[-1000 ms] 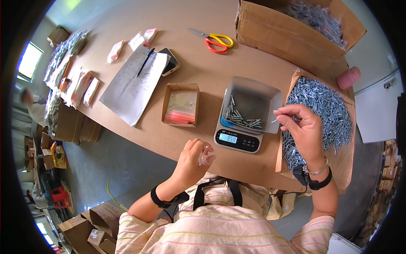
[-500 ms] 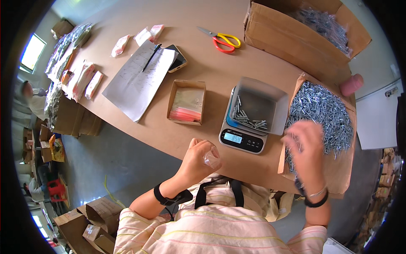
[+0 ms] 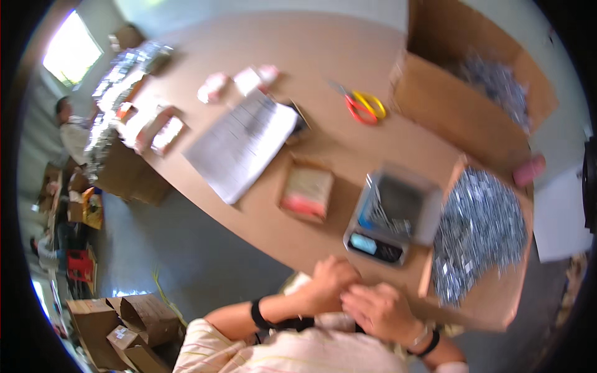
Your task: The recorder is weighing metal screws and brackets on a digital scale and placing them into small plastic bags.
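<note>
My left hand (image 3: 333, 283) and my right hand (image 3: 384, 309) meet close to my body at the table's near edge. The left hand is closed; the small clear plastic bag seen in it earlier is hidden now. My right hand's fingers are bent together against the left, and blur hides what they hold. Just beyond stands a digital scale (image 3: 376, 248) bearing a translucent plastic tub (image 3: 429, 214) with several metal screw-like pieces (image 3: 393, 222). To its right, a large heap of such pieces (image 3: 479, 230) lies in an open, low cardboard tray (image 3: 491, 304).
Left of the scale is a small cardboard box (image 3: 286, 186) of flat bags with red edges. Paper sheets (image 3: 239, 149), red-and-yellow scissors (image 3: 367, 109) and plastic packets (image 3: 214, 87) lie farther off. A big carton (image 3: 460, 96) stands far right, a pink roll (image 3: 528, 171) near it.
My right hand has left the metal pieces and come left to meet my left hand. Both hands are lower, nearer my body. The view has shifted, and the tabletop appears lower and farther right.
</note>
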Motion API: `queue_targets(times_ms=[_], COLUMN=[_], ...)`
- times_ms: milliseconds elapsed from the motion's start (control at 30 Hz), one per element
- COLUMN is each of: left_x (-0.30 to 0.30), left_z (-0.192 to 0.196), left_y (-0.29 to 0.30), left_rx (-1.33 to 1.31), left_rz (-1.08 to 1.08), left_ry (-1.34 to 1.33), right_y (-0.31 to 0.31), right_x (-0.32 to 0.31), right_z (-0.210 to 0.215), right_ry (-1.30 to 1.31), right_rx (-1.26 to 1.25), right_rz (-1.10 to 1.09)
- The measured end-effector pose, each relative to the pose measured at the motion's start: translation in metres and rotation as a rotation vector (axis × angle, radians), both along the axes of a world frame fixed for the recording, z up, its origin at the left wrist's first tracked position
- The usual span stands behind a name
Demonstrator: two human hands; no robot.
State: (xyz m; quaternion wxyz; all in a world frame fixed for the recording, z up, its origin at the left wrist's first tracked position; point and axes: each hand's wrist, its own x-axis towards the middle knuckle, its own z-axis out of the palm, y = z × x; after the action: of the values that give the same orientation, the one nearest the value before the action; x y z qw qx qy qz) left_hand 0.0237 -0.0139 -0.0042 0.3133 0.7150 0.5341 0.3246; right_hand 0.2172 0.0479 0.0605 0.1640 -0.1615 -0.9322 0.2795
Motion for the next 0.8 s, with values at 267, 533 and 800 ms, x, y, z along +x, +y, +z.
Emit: queue_targets(times_ms=[267,533,800], left_x=[0.021,0.017,0.011], left_z=[-0.041,-0.023,-0.046], left_y=[-0.007,-0.014,-0.010], left_rx=[-0.065,-0.055,0.093], left_rz=[-0.087,0.072,0.076], left_ry=[0.232,0.087,0.133], right_y=[-0.024,-0.009,-0.010], right_x=[0.014,-0.002,-0.012], right_z=[-0.019,-0.030,-0.032], right_ry=[-0.003,-0.066,-0.098], right_rx=[-0.236,-0.195,-0.195], right_rz=[-0.126,0.015,0.052])
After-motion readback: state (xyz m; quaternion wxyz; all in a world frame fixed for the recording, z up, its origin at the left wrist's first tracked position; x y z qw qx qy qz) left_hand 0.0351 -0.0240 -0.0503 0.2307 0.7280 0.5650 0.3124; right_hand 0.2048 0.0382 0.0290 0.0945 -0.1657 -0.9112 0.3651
